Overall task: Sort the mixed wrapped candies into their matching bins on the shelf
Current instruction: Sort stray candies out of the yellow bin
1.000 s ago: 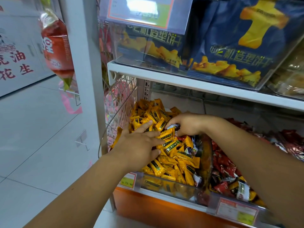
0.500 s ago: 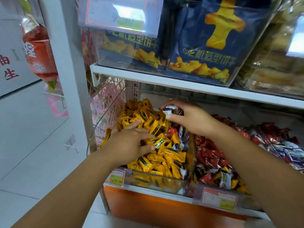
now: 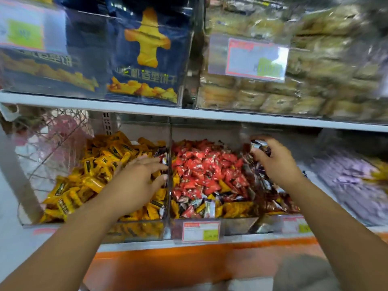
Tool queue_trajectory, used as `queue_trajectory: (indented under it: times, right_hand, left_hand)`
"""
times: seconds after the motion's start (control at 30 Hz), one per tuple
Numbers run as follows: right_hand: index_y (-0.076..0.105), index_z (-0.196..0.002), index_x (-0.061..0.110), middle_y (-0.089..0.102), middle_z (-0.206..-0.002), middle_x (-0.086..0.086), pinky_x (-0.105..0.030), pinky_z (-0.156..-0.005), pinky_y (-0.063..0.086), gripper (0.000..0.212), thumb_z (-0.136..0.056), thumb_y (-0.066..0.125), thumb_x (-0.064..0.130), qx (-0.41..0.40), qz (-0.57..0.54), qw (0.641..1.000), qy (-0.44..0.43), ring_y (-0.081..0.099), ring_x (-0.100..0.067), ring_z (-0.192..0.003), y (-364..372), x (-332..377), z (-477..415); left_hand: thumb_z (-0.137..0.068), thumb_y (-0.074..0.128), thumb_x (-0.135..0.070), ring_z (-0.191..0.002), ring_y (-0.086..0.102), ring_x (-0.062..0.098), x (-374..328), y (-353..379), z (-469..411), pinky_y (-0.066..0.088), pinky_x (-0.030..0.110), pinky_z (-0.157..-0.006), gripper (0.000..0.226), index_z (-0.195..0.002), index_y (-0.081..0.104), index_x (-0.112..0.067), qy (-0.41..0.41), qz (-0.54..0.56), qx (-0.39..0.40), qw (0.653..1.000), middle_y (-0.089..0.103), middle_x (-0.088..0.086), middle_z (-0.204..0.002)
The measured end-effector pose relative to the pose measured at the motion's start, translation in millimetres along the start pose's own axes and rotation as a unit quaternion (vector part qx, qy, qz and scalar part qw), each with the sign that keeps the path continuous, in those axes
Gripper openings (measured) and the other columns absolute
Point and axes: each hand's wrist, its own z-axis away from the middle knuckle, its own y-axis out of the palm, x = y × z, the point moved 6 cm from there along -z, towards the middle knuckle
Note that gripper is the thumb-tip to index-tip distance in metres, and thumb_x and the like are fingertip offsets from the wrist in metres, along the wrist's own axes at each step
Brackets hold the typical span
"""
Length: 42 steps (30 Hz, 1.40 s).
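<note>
The right hand [image 3: 275, 164] hovers over the third clear plastic bin [image 3: 273, 222] from the left, thumb and fingertips pinching a small bunch of dark, shiny-wrapped candies [image 3: 259, 144] above the heap of similar dark wrappers [image 3: 258, 185] inside. The left hand [image 3: 136, 181] is spread, palm down, low over the yellow-wrapped candies [image 3: 84, 175] in the leftmost clear bin [image 3: 136, 229] — whether it touches them I cannot tell. Its fingertips reach the clear divider [image 3: 169, 143]. The middle bin [image 3: 237, 225] holds red-wrapped candies [image 3: 205, 169], with yellow and silver strays along its front. A red-bordered price tag [image 3: 200, 231] hangs below. On the white shelf board [image 3: 147, 111] above stand dark blue biscuit bags [image 3: 144, 59] and pale clear-wrapped pastries [image 3: 315, 80] — both blurred.
</note>
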Motion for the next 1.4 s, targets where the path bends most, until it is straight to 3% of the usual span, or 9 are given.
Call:
queue_trajectory:
  times: [0.13, 0.23, 0.33, 0.47, 0.63, 0.7, 0.97, 1.13, 1.4]
  right_hand:
    - [0.063, -0.116, 0.008, 0.066, -0.108, -0.013, -0.034, -0.087, 0.042, 0.025, -0.094, 0.061, 0.019, -0.027, 0.048, 0.998, 0.040, 0.058, -0.034, -0.107, -13.6, -43.7, -5.1]
    - [0.056, -0.131, 0.023, 0.056, -0.130, -0.001, -0.037, -0.105, 0.039, 0.045, -0.088, 0.069, 0.029, 0.043, 0.006, 0.997, 0.071, 0.049, -0.021, -0.125, -9.2, -56.6, -5.2]
    - [0.055, -0.132, 0.027, 0.055, -0.129, 0.006, -0.031, -0.101, 0.039, 0.043, -0.090, 0.067, 0.027, 0.050, -0.052, 0.994, 0.080, 0.051, -0.014, -0.119, -16.7, -41.2, -6.4]
    - [0.066, -0.117, 0.029, 0.067, -0.114, 0.005, -0.036, -0.093, 0.048, 0.023, -0.095, 0.059, 0.022, 0.032, -0.075, 0.996, 0.025, 0.063, -0.028, -0.105, -12.4, 9.9, -7.3]
    - [0.066, -0.103, 0.043, 0.063, -0.108, 0.023, -0.013, -0.086, 0.044, 0.022, -0.094, 0.059, 0.024, 0.142, -0.008, 0.983, -0.117, 0.059, 0.002, -0.095, 54.4, 92.8, 13.5]
    - [0.068, -0.105, 0.039, 0.061, -0.110, 0.024, -0.005, -0.089, 0.036, 0.022, -0.095, 0.058, 0.023, 0.189, 0.009, 0.967, -0.171, 0.054, 0.007, -0.102, 85.0, 123.0, 17.8]
    - [0.063, -0.123, 0.016, 0.057, -0.131, -0.002, -0.024, -0.093, 0.041, 0.033, -0.091, 0.060, 0.005, 0.430, 0.259, 0.837, -0.218, 0.054, -0.019, -0.115, 203.7, 165.2, -31.7]
    - [0.058, -0.130, 0.029, 0.050, -0.139, 0.000, -0.038, -0.099, 0.045, 0.060, -0.076, 0.078, 0.013, 0.500, 0.375, 0.746, -0.229, 0.051, -0.023, -0.119, 243.3, 158.5, -40.7]
    - [0.052, -0.136, 0.028, 0.048, -0.135, 0.001, -0.026, -0.087, 0.042, 0.060, -0.082, 0.072, 0.011, 0.528, 0.356, 0.731, -0.245, 0.046, -0.014, -0.110, 243.5, 167.9, -25.9]
  left_hand:
    - [-0.096, 0.053, -0.036, -0.144, 0.027, 0.018, -5.0, -2.9, -4.3, 0.021, 0.037, -0.118, 0.037, -0.132, 0.056, -0.030, 0.014, 0.019, -0.024, 0.999, 0.039, -0.005, -0.151]
    - [-0.095, 0.054, -0.037, -0.142, 0.029, 0.017, -4.6, -4.0, -1.3, 0.022, 0.034, -0.116, 0.039, -0.133, 0.055, -0.030, 0.021, 0.027, -0.022, 0.999, 0.039, -0.004, -0.151]
    - [-0.093, 0.055, -0.042, -0.144, 0.025, 0.014, 0.0, -5.1, 4.9, 0.022, 0.033, -0.115, 0.043, -0.134, 0.052, -0.035, 0.025, 0.037, -0.007, 0.999, 0.036, -0.006, -0.152]
    - [-0.091, 0.052, -0.051, -0.148, 0.009, 0.012, 18.6, -6.1, 15.6, 0.013, 0.045, -0.120, 0.047, -0.136, 0.047, -0.040, 0.006, 0.007, 0.016, 1.000, 0.027, -0.011, -0.156]
    - [-0.089, 0.047, -0.063, -0.148, -0.004, 0.011, 47.8, -9.5, 29.8, -0.005, 0.056, -0.118, 0.052, -0.139, 0.040, -0.048, -0.044, -0.087, 0.060, 0.993, 0.017, -0.015, -0.159]
    - [-0.087, 0.046, -0.067, -0.148, -0.007, 0.010, 55.2, -11.7, 32.8, -0.007, 0.058, -0.116, 0.054, -0.138, 0.041, -0.048, -0.047, -0.087, 0.069, 0.993, 0.017, -0.015, -0.159]
    - [-0.084, 0.046, -0.071, -0.147, -0.005, 0.005, 65.3, -16.7, 33.8, -0.003, 0.062, -0.115, 0.056, -0.135, 0.046, -0.047, -0.045, -0.104, 0.066, 0.991, 0.020, -0.021, -0.157]
    - [-0.083, 0.049, -0.071, -0.146, -0.007, 0.003, 69.0, -18.1, 29.8, -0.004, 0.062, -0.115, 0.058, -0.136, 0.044, -0.047, -0.044, -0.104, 0.070, 0.991, 0.019, -0.020, -0.157]
    - [-0.095, 0.039, -0.058, -0.145, -0.022, 0.009, 64.4, -5.3, 16.0, -0.017, 0.066, -0.109, 0.052, -0.144, 0.028, -0.049, 0.011, -0.119, 0.085, 0.989, 0.004, -0.019, -0.160]
